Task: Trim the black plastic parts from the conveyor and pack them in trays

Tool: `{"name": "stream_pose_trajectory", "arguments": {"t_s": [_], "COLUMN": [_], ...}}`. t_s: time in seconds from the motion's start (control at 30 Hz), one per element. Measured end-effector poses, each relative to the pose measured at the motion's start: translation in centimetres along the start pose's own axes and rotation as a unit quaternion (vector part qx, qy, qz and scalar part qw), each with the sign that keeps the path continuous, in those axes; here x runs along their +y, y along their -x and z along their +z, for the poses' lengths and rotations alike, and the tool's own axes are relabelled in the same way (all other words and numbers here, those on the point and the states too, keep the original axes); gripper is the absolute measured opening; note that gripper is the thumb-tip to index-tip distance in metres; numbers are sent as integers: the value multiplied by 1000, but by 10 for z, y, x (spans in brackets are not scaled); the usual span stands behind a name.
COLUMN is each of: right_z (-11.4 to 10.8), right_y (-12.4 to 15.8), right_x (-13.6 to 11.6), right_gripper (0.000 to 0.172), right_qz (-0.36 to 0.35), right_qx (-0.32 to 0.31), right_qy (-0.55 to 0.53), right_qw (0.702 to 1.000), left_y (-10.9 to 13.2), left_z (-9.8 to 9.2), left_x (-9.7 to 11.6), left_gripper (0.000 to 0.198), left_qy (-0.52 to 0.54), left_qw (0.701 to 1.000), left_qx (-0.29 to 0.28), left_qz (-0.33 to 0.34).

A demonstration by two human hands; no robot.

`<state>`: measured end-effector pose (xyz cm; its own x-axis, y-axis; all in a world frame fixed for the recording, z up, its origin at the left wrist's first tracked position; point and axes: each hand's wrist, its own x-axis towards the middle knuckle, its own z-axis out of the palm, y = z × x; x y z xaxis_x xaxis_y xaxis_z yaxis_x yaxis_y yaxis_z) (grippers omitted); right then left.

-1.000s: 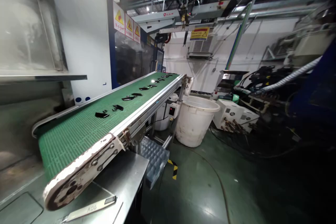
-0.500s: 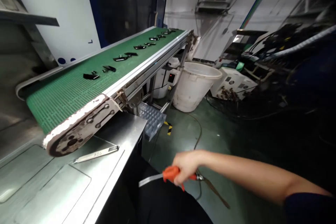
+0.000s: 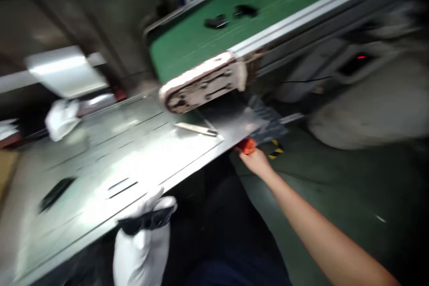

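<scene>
My left hand, in a white glove, grips a dark, glossy plastic part just in front of the table's near edge. My bare right hand is closed round an orange air blow gun, low beside the table's right edge. Its nozzle does not show behind that edge. On the metal table lies a pale cutter knife, and another dark part rests at the left. The picture is smeared by motion.
Above the table's far side runs a green conveyor belt carrying several dark parts; its end housing overhangs the table. A large whitish bin stands on the floor at the right. A white crumpled thing sits at the back left.
The view has swung left and down, bringing my gloved left hand with its dark part into sight. My right hand has moved the air blow gun up to the table's edge.
</scene>
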<state>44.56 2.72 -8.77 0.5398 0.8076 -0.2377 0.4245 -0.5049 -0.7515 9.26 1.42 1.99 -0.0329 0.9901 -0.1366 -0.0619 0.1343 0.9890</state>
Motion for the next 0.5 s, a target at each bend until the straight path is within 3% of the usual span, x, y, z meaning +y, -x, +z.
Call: {"name": "stream_pose_trajectory", "arguments": {"t_s": [0.1,0.2,0.27,0.3,0.4,0.5], "right_z": [23,30,29,28,35,52], "right_y": [-3,31,68,86,122,130], "right_x": [-9,-47,-90,-115,-189,-231], "right_gripper": [33,38,32,25,24,14], "right_qz": [7,-36,-143,-229,-456,-544], "right_qx": [-116,-234,-262,-242,-209,-210], "right_qy": [7,-13,-41,-56,-98,-45], "right_qw": [993,971,953,941,859,811], "left_y": [-16,-27,-29,-29,-29,-27], "left_z": [-9,-10,-10,-10,-18,-32], "left_x": [2,8,9,9,7,5], "left_gripper": [36,30,31,32,33,36], "left_qy": [195,313,331,333,298,184], "left_qw": [980,949,943,942,954,982], "left_qx": [-4,-38,-35,-29,-8,16], "left_qz": [25,22,15,15,26,27]}}
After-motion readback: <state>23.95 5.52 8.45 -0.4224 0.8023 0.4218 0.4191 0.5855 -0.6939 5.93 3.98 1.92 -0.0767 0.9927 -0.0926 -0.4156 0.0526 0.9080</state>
